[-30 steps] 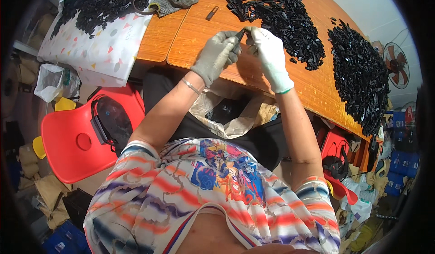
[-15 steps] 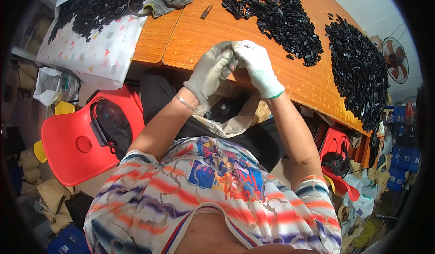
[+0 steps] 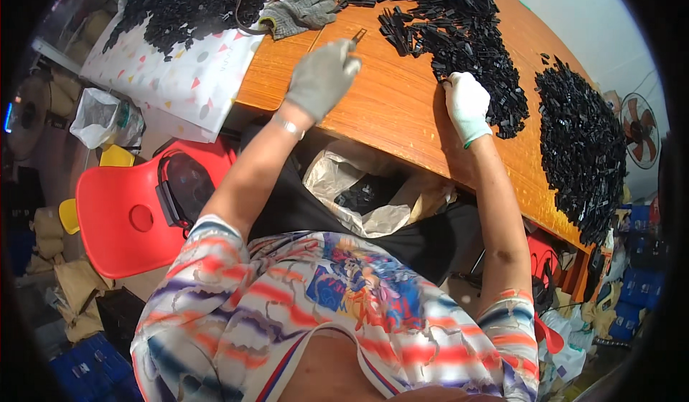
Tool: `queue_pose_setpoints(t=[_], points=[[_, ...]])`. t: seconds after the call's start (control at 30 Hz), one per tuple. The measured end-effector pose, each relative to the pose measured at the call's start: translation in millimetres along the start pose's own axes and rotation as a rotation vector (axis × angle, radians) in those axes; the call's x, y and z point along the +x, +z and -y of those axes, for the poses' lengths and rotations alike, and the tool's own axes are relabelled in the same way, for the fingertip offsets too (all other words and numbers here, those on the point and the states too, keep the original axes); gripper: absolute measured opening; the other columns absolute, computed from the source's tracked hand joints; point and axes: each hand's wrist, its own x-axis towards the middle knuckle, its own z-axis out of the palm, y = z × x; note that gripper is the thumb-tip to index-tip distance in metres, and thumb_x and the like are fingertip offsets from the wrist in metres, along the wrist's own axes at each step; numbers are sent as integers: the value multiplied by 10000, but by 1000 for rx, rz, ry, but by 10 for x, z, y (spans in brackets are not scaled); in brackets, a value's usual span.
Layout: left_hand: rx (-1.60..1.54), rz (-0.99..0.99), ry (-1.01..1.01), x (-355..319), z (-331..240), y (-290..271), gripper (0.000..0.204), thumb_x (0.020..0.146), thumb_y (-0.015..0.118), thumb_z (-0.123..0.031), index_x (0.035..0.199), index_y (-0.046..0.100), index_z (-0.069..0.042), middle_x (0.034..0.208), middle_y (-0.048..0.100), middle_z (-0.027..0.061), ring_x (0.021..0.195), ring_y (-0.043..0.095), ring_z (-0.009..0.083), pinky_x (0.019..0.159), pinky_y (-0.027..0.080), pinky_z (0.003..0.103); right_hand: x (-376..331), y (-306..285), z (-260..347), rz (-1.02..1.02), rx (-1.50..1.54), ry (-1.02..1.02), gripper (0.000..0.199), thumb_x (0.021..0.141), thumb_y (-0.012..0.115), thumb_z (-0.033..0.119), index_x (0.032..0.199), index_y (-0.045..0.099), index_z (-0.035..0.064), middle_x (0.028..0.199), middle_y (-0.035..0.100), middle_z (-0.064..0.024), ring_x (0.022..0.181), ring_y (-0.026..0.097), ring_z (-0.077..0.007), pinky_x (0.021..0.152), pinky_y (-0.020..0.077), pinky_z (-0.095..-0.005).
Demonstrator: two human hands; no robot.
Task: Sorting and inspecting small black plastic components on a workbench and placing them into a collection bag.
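Observation:
My left hand (image 3: 323, 81), in a grey glove, reaches over the table. Its thumb stands apart from the fingers, and its fingertips meet the near end of a small flat tool with a slotted tip (image 3: 359, 36); whether they touch it I cannot tell. My right hand (image 3: 469, 105), in a white glove, rests at the near edge of a heap of black plastic pieces (image 3: 488, 72). Its fingers are closed, with a small dark piece (image 3: 444, 82) showing at the fingertips. Below the table edge, an open pale bag (image 3: 326, 180) between my legs holds black pieces (image 3: 369, 192).
The wooden table (image 3: 391, 126) carries another black heap (image 3: 580, 144) at right. A grey knit glove (image 3: 305, 11) lies at the back, beside black pieces (image 3: 190, 11) on a patterned white sheet (image 3: 208, 79). A red chair (image 3: 115, 223) stands left, a fan (image 3: 639, 131) far right.
My hands were together above the table edge and have come apart. The left has moved up to the flat tool, the right across to the black heap. The view has shifted slightly.

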Motion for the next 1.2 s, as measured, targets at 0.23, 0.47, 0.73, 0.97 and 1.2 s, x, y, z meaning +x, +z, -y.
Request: queue_pose_setpoints(t=[0.23, 0.47, 0.73, 0.97, 1.2], points=[[270, 82, -25, 765, 152, 383, 310, 891, 607, -292, 1008, 637, -7, 1039, 632, 217, 908, 635, 343, 773, 545, 423, 44, -40, 14, 69, -31, -63, 115, 808, 615, 155, 831, 632, 44, 917, 639, -207, 869, 635, -399, 753, 512, -439], [-81, -26, -74, 643, 67, 415, 308, 883, 637, -285, 936, 607, 17, 791, 672, 148, 746, 666, 281, 629, 536, 407, -73, -122, -34, 135, 297, -67, 129, 794, 591, 134, 863, 607, 27, 864, 647, -209, 839, 625, -391, 725, 497, -429], [-1292, 306, -324, 137, -193, 281, 318, 865, 700, -187, 1055, 525, -3, 769, 605, 54, 571, 529, 80, 471, 396, 205, -162, -422, 453, 320, 896, 14, 113, 794, 659, 132, 802, 634, 22, 691, 627, -42, 648, 553, -91, 614, 463, -263], [-1385, 422, -318, 3, -237, 388, 272, 941, 607, -277, 1073, 567, -42, 765, 594, 17, 579, 527, 62, 485, 379, 182, -254, -602, 681, 399, 1295, 70, 141, 826, 674, 100, 847, 569, 8, 712, 621, -27, 607, 588, -95, 580, 472, -228], [-1727, 408, -386, -63, -199, 618, 248, 987, 522, -250, 1107, 572, -39, 961, 644, 19, 732, 606, 89, 594, 472, 177, -351, -477, 821, 343, 1299, 103, 214, 832, 702, 122, 961, 617, -26, 786, 664, -58, 626, 592, -79, 582, 482, -221]])
